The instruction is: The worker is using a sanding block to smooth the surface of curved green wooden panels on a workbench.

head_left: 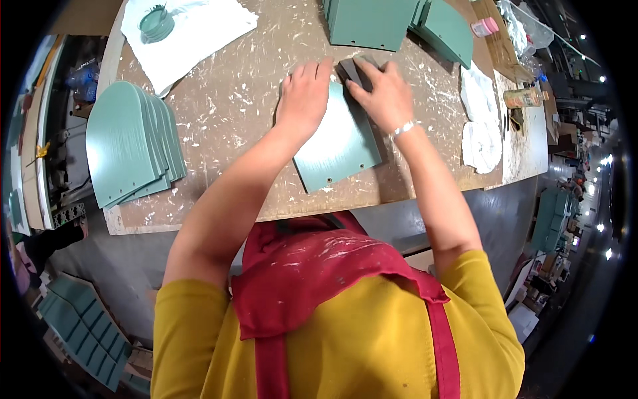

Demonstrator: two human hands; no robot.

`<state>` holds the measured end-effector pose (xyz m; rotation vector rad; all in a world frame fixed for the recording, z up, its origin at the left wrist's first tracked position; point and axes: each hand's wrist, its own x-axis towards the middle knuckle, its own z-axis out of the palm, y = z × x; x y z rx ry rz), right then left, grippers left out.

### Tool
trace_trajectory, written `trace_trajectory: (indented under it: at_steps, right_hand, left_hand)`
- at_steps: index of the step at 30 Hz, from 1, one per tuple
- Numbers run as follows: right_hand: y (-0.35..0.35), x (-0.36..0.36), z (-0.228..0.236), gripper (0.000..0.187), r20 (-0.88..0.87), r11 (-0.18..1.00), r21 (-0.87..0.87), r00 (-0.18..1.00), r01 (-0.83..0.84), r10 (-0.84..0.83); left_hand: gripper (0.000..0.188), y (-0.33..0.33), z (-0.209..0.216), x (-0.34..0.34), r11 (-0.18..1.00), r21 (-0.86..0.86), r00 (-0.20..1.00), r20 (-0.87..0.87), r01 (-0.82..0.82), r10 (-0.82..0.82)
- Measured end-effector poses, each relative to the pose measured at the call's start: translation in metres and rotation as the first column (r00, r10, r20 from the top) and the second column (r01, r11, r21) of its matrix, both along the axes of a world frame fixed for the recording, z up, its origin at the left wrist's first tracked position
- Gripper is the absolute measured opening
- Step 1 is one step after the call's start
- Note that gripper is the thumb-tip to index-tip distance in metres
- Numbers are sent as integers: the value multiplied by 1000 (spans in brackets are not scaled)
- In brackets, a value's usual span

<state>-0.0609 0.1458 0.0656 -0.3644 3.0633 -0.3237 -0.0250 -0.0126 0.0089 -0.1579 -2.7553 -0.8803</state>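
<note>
A flat green painted panel (337, 146) with two small holes along its near edge lies on the worktable in front of me. My left hand (304, 100) rests flat over the panel's far left edge, fingers extended and close together. At the far right edge, my right hand (389, 96) grips a dark grey block (350, 72) that looks like a sanding block. Its thumb and fingers are spread around the block, which sits against the panel's edge. The panel's far end is partly hidden by both hands.
Rounded green panels (119, 143) are stacked at the table's left. More green panels (372, 23) stand at the far side. White cloths (199, 30) lie far left and right, one under a small green container (156, 25). A pink-capped bottle (484, 27) and a jar (523, 98) sit right.
</note>
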Motion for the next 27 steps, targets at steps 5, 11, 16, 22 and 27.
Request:
trace_trajectory:
  at_steps: [5,11,16,22,27]
  right_hand:
    - [-7,28,17,49,126,991,39,984,-128,122]
    - [9,-4,11,51,-20,999,36,999,-32,33]
    - [26,-2,-4,54,-19,997,-18,997,-81,81]
    - [72,-4,7,54,130,959,-283,990,-23,63]
    - [100,54,14,58,188,954,-261,962,-146,198]
  left_hand:
    - [55,-1,-5,0,1000,7,998,58,-26,26]
    - [57,1,-7,-2,998,-33,998,3,-60,60]
    - [56,6,-3,-5,999,-10,999,-4,-34,34]
    - [45,9,5,24,982,-67,983,-44,177,-180]
    - [38,43,32,114,960,-139,970,7,241,-243]
